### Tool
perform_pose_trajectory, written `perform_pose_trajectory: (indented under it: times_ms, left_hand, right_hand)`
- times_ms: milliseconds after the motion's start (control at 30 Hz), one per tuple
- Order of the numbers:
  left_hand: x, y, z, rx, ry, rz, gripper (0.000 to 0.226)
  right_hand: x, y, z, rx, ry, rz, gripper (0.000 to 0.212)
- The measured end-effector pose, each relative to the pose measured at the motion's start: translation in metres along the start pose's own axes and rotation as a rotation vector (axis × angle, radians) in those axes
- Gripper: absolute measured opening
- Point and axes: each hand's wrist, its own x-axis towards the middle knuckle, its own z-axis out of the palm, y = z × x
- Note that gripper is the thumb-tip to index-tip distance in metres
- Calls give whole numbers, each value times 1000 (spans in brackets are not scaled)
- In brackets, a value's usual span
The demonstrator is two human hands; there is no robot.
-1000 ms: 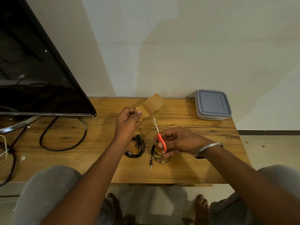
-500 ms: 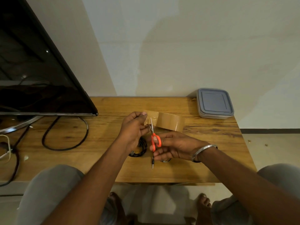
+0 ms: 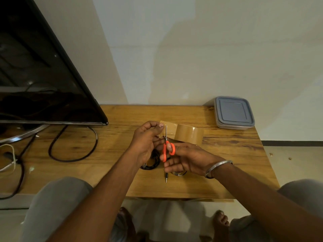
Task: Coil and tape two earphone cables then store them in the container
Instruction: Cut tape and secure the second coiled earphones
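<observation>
1. Wooden tabletop point(image 3: 236, 149) against a pale wall carries everything, and a dark television point(image 3: 35, 75) fills the upper left of the frame.
2. Your left hand point(image 3: 148, 142) pinches the free end of the brown tape strip point(image 3: 170, 129), which runs leftward from the tape roll point(image 3: 189, 135).
3. Your right hand point(image 3: 187, 159) grips the orange-handled scissors point(image 3: 168, 149). Their blades point up across the strip, just beside your left fingertips.
4. To cut well, hold the strip taut and flat, set the blades square to its edges, and close them in one stroke. Slack tape would likely fold and stick to itself or to the blades.
5. Whether the roll rests on the tabletop or hangs from the strip is hard to tell here, so mind its weight as the cut goes through.
6. One coiled earphone cable point(image 3: 154, 162) lies below your left hand. The second earphone cable point(image 3: 179, 174) lies under your right hand, its plug point(image 3: 166, 179) poking toward the bottom of the frame.
7. The grey-lidded container point(image 3: 234, 112) sits at the tabletop's upper right corner with its lid on. Its contents are hidden, and both cables are outside it.
</observation>
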Motion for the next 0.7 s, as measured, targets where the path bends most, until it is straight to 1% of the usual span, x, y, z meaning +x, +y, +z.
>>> perform_pose_trajectory:
  times_ms: [167,367,400,500,533,700]
  left_hand:
    - [0,1,0,-17,10,-33,8]
    - [1,0,0,-17,6,-64,11]
    - [1,0,0,-16,0,-66,12]
    - [1,0,0,-14,-13,-70,13]
    - [0,1,0,-16,-15,-74,14]
    - [3,2,1,-55,-40,-79,11]
  right_hand:
    - [4,4,-1,-68,34,-55,58]
    - [3,4,-2,-206,69,-99,22]
    - [3,4,-2,-204,70,-110,23]
    - [4,5,-1,-183,95,-116,40]
    - [4,4,-1,-187,96,-112,42]
    - [0,-8,-2,-167,37,-89,37]
